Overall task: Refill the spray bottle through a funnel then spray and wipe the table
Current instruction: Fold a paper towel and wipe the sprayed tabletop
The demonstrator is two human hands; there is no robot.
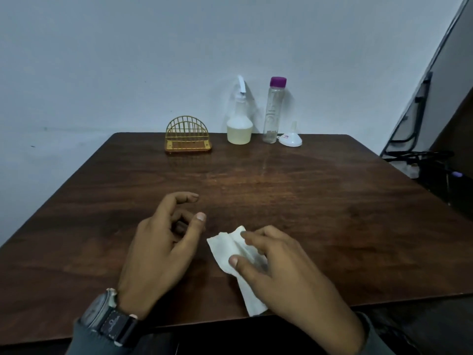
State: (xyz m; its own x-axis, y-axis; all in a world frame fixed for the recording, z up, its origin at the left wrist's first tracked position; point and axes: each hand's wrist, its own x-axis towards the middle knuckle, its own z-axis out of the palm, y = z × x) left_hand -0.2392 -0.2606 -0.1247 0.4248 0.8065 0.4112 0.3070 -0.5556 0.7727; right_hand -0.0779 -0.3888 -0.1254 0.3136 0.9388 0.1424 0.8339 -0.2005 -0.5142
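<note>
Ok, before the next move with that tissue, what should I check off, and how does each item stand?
1. Spray bottle holds liquid, sprayer head on: ok.
2. Funnel off the bottle, set down beside the purple-capped bottle: ok.
3. Tissue on the table, under the right hand: ok.
4. Right hand's grip on the tissue, pinch or mere press: cannot tell.
5. Left hand empty, not touching the tissue: ok.
6. Table visibly wet from spray: cannot tell.
</note>
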